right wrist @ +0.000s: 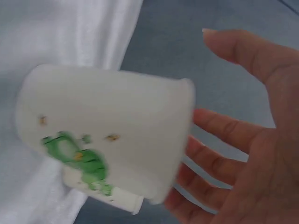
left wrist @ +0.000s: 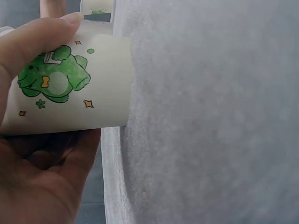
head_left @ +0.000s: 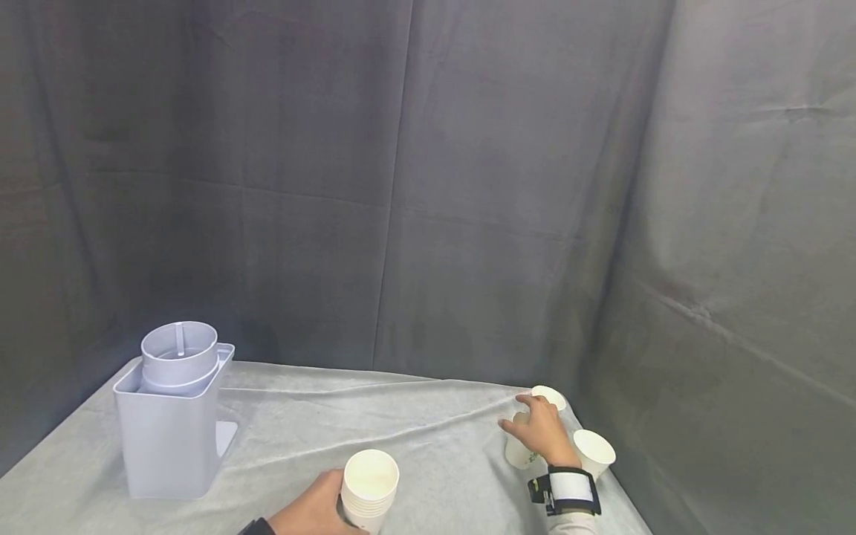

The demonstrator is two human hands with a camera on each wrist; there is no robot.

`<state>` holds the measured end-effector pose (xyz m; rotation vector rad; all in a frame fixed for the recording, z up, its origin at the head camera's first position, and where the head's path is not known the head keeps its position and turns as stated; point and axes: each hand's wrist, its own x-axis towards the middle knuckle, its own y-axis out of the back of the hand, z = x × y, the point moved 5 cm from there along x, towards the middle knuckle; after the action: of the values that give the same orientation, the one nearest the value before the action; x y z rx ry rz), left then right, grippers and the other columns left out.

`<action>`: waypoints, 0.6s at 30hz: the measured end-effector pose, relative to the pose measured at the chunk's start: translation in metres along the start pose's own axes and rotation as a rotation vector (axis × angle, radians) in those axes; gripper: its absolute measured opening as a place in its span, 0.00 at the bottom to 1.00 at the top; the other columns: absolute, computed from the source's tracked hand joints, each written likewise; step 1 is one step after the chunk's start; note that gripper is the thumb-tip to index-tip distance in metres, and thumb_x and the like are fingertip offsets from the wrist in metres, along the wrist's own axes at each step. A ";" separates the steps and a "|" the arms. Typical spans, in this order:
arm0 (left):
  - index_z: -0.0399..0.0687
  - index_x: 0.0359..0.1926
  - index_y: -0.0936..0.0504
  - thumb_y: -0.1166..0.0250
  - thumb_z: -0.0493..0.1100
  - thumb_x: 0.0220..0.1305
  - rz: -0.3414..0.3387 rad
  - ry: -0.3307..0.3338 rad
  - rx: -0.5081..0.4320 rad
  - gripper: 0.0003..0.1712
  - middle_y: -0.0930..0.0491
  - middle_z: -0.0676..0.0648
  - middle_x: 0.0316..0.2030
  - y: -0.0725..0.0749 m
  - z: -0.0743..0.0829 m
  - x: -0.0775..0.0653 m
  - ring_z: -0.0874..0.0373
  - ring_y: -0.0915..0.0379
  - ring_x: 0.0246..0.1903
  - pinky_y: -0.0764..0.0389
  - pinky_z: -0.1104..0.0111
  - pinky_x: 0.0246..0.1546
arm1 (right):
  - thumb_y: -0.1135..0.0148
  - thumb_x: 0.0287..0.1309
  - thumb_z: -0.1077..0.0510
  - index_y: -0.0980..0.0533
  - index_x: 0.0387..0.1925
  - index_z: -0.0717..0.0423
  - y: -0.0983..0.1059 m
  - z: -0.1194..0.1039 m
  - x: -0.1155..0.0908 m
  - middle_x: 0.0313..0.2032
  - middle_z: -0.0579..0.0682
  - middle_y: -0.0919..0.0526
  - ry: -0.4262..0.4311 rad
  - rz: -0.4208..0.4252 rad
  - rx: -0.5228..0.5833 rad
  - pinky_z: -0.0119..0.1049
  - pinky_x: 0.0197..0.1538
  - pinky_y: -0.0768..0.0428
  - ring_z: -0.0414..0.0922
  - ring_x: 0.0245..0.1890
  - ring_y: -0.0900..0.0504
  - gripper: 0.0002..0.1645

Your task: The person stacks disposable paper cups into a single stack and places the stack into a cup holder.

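Near the front of the table my left hand (head_left: 313, 511) grips a stack of white paper cups (head_left: 370, 479), mouths facing up. In the left wrist view, thumb and fingers wrap the stacked cups (left wrist: 110, 84), whose outer cup carries a green cartoon animal. Over at the right, my right hand (head_left: 545, 431) is held above an upright paper cup (head_left: 518, 452), partly covering it. The right wrist view has that cup (right wrist: 117, 107) by the spread fingers (right wrist: 229, 130), thumb away from it; whether the fingertips touch the rim I cannot tell.
Two more paper cups stand at the table's right side, one behind my right hand (head_left: 550, 397) and one beside the wrist (head_left: 594, 450). At the left is a pale rectangular container (head_left: 163, 446) with a round vessel (head_left: 179, 357) in its top. Grey curtains (head_left: 468, 186) surround the cloth-covered table.
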<state>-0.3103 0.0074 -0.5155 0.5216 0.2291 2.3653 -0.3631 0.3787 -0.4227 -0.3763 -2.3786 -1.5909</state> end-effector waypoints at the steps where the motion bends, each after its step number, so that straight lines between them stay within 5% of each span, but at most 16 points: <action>1: 0.48 0.61 0.23 0.19 0.40 0.46 0.000 -0.001 -0.002 0.38 0.15 0.54 0.48 0.000 0.000 0.000 0.61 0.19 0.50 0.24 0.70 0.57 | 0.23 0.50 0.49 0.22 0.56 0.69 -0.001 0.003 0.000 0.56 0.73 0.23 0.004 -0.002 -0.003 0.67 0.60 0.27 0.72 0.57 0.25 0.38; 18: 0.47 0.60 0.23 0.19 0.40 0.46 -0.011 -0.002 -0.019 0.38 0.14 0.53 0.48 -0.002 0.001 0.001 0.61 0.19 0.50 0.24 0.70 0.56 | 0.21 0.44 0.59 0.20 0.51 0.69 -0.010 0.027 0.001 0.50 0.71 0.21 -0.057 -0.038 0.070 0.61 0.48 0.18 0.66 0.48 0.19 0.31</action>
<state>-0.3094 0.0094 -0.5150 0.5121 0.2078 2.3541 -0.3694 0.3999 -0.4411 -0.3689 -2.4905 -1.5274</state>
